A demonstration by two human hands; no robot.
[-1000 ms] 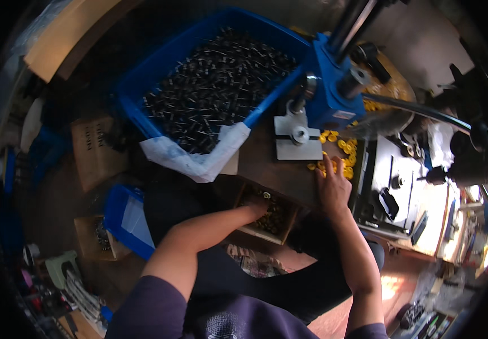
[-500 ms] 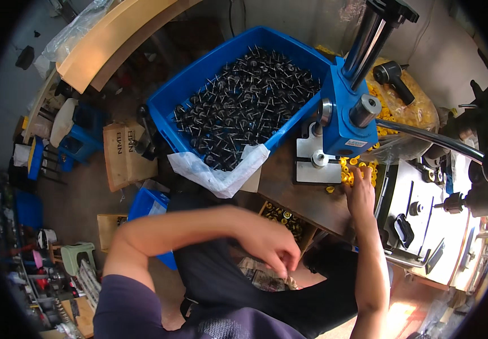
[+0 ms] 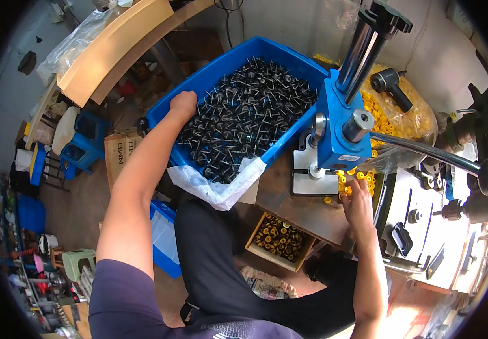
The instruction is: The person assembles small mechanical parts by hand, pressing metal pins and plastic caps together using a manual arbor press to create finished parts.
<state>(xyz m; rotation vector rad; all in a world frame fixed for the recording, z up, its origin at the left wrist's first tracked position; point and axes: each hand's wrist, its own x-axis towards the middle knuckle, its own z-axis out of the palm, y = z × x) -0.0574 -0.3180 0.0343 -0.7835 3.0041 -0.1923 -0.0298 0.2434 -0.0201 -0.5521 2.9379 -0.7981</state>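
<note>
My left hand (image 3: 183,104) is curled at the left side of a large blue bin (image 3: 165,105). Whatever its fingers hold, if anything, is hidden. The bin is full of black round parts with thin metal shafts (image 3: 244,113). On the right, my right hand (image 3: 359,208) bends its fingers over small yellow plastic rings (image 3: 370,179), with one ring (image 3: 347,191) between thumb and fingers. These rings lie beside the metal base plate (image 3: 315,184) of a blue hand press (image 3: 343,127). A single loose ring (image 3: 327,200) sits nearer me on the brown tabletop.
Below the table edge stands a wooden box (image 3: 281,240) of yellow and black parts. A clear bag (image 3: 402,121) of yellow rings, with a black blower (image 3: 391,87) on it, is behind the press. The press lever (image 3: 425,150) reaches right. White paper (image 3: 216,192) covers the bin's near corner.
My left hand has swung from above my lap, up and left, to the blue bin. The wooden box is now uncovered. My right hand stays at the yellow rings.
</note>
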